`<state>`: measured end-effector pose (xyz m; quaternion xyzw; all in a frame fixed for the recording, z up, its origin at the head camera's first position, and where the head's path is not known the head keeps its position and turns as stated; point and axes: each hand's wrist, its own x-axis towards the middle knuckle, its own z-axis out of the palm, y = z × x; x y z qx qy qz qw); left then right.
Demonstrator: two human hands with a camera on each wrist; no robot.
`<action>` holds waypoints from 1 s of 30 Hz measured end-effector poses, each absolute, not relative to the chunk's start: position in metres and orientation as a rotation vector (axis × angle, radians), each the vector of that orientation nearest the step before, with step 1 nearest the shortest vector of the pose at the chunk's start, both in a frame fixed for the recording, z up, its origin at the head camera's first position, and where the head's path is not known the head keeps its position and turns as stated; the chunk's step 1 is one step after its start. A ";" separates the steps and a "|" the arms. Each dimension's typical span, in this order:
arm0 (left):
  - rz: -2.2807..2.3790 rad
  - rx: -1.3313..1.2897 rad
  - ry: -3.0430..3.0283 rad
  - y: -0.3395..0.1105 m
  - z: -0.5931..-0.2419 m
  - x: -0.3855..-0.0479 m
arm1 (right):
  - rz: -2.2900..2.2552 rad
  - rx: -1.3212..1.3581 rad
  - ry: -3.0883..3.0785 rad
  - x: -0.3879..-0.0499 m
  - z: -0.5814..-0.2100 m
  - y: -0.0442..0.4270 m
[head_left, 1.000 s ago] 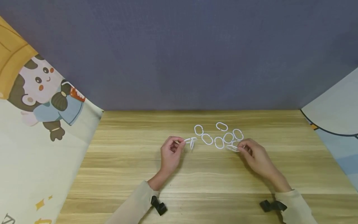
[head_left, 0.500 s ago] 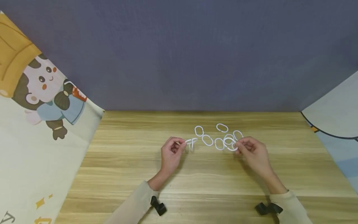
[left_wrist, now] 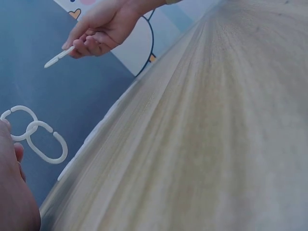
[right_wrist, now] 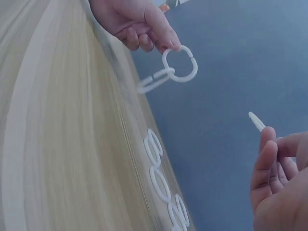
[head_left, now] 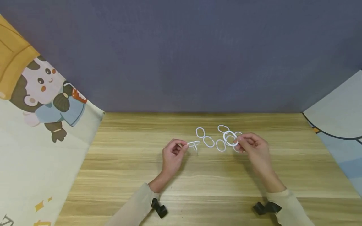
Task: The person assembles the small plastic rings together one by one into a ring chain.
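My left hand [head_left: 173, 157] pinches a white C-shaped plastic chain link [right_wrist: 195, 70] between thumb and forefinger. Through that link hangs a second one [left_wrist: 66, 147], tilted down toward the table, as the left wrist view shows. A single white link [right_wrist: 256, 122] is pinched by thumb and fingers of my right hand [head_left: 256, 153], held above the table to the right. The two hands are apart, and the right-hand link does not touch the joined pair. In the head view it overlaps several loose links lying behind it, partly covering them.
Several loose white links, among them one at the left [head_left: 196, 131] and one beside it [head_left: 204, 140], lie on the wooden table [head_left: 181, 188] between and beyond the hands. A dark blue wall [head_left: 181, 56] rises at the back edge. Cartoon-printed panels [head_left: 45, 81] flank the table.
My right hand has lifted its link from the loose group, turned it to show its full loop, and shifted slightly left and away. The left hand has stayed nearly still with its pair.
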<state>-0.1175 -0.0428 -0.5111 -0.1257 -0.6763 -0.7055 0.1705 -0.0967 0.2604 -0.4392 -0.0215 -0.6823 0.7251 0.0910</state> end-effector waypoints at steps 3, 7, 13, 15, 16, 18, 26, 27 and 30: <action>-2.010 -0.358 -1.926 -0.045 -0.512 -0.116 | 2.174 -0.066 -2.014 -0.097 -0.438 0.251; -2.014 -0.361 -1.936 -0.047 -0.511 -0.114 | 2.199 -0.098 -2.006 -0.095 -0.437 0.236; -2.023 -0.400 -1.957 -0.049 -0.510 -0.111 | 2.230 -0.130 -1.964 -0.089 -0.437 0.215; -2.018 -0.428 -1.963 -0.050 -0.510 -0.110 | 2.242 -0.138 -1.951 -0.087 -0.438 0.208; -2.011 -0.440 -1.966 -0.050 -0.510 -0.110 | 2.248 -0.137 -1.954 -0.086 -0.439 0.206; -2.003 -0.464 -1.967 -0.050 -0.511 -0.110 | 2.261 -0.127 -1.960 -0.085 -0.440 0.201; -2.019 -0.501 -1.965 -0.050 -0.512 -0.108 | 2.344 -0.096 -1.942 -0.084 -0.447 0.186; -2.020 -0.500 -1.963 -0.050 -0.511 -0.108 | 2.357 -0.099 -1.934 -0.084 -0.447 0.185; -2.019 -0.513 -1.953 -0.050 -0.508 -0.107 | 2.394 -0.099 -1.903 -0.082 -0.448 0.183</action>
